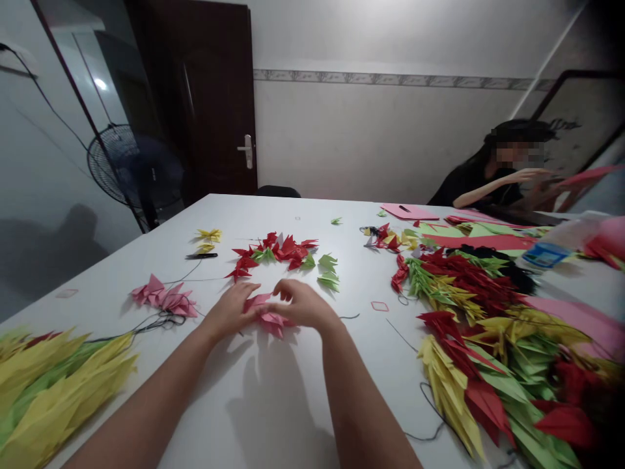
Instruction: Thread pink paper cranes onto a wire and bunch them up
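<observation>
Watching from the head camera, I logged both hands meeting at table centre over one folded pink paper piece [269, 317]. The left hand [233, 311] pinched its left edge with fingers curled narrow; the right hand [303, 305] covered its right side, fingertips closed on the paper. The piece lay on the white table [273, 404], pressed flat, just below a loose ring of red and green folded pieces [276, 254] at twelve o'clock.

Risks as I judged them: the thin fold could tear or spring open if either hand pulled sideways. A dark thread [161, 320] ran from the pink cluster [163, 296] at ten o'clock toward the left wrist; a forearm dragging across could snag it and scatter that cluster.

Counts: two hands at work, one pink piece held. Pink cluster, roughly four or five pieces, overlapping, so I could not tell exactly. Four loose green pieces [329, 272] near one o'clock, roughly. One black clip [201, 256] and two yellow pieces [209, 235] at eleven. One small pink paper ring [379, 306] at two. One long garland heap [488, 339] at three, another yellow-green strand [53, 384] at eight; pieces there too many to count. One other person [493, 176] sat at two o'clock, far side.
</observation>
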`<state>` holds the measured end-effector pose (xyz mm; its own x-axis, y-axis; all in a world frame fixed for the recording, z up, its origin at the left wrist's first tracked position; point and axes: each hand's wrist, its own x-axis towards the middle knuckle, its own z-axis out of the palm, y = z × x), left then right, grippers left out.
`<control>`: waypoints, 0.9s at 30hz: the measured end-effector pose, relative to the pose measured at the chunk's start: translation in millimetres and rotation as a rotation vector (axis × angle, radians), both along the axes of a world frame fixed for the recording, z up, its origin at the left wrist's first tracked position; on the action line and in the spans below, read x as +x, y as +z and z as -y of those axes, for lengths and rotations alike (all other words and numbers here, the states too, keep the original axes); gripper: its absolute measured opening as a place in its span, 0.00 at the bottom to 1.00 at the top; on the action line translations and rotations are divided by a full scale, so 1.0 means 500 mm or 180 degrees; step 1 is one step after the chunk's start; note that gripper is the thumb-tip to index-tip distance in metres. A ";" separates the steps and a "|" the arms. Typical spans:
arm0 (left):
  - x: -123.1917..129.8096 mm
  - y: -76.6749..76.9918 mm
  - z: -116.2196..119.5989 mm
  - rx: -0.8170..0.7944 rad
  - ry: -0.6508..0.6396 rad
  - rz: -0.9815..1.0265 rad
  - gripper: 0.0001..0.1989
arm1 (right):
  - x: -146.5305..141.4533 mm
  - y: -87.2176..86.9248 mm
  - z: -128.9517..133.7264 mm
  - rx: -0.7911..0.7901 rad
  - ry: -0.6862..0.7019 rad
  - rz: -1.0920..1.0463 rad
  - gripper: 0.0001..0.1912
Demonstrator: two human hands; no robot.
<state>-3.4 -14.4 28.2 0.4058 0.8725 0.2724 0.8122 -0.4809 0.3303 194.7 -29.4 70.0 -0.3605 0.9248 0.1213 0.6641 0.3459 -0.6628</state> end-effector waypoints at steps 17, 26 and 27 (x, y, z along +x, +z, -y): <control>-0.005 -0.042 0.010 -0.0427 0.0157 0.0822 0.19 | 0.017 -0.112 -0.040 -0.0403 0.0086 -0.0655 0.08; -0.013 -0.050 0.010 -0.0544 -0.0012 0.0905 0.18 | 0.015 -0.107 -0.041 -0.0044 -0.0247 -0.0943 0.07; -0.014 -0.051 0.009 -0.0540 -0.0012 0.0893 0.18 | 0.015 -0.109 -0.041 -0.0030 -0.0305 -0.0996 0.06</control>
<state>-10.3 -19.0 2.5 0.3387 0.9137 0.2248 0.6766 -0.4025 0.6166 202.2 -8.8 15.5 -0.2183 0.9544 0.2037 0.4570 0.2844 -0.8428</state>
